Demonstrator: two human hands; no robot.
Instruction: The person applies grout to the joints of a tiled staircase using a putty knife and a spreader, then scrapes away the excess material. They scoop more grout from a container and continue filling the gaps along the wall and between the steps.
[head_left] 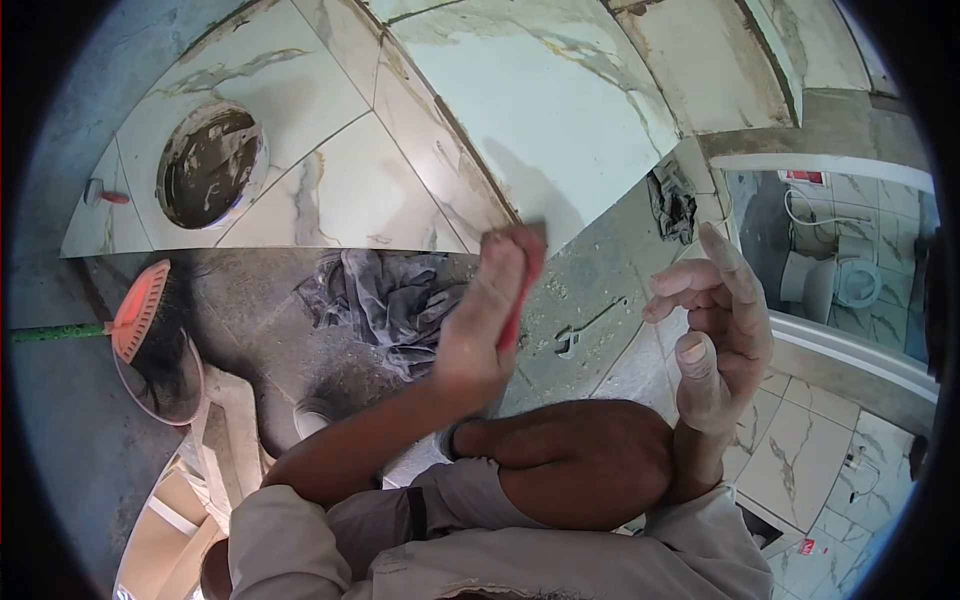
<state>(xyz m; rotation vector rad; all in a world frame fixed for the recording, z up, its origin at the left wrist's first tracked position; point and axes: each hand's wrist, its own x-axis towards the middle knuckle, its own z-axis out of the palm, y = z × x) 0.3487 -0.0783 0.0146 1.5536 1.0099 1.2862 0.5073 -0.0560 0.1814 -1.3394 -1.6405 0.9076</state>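
Observation:
My left hand (480,315) is closed around a flat red tool (522,290), whose dark end lies at the front corner of the tiled ledge (400,185), by a joint between marble-patterned tiles. Fingers hide much of the tool. To the right, my right hand (715,335) is raised over my bent knee, fingers apart and slightly curled, holding nothing. A bucket (262,165) with grey-brown paste stands on the ledge at the left. Brown residue marks several tile joints.
A crumpled grey cloth (385,300) and an adjustable wrench (590,328) lie on the dusty floor. An orange broom (142,310) rests over a round pan at the left, near a cardboard box (170,505). A doorway at the right shows a toilet (857,283).

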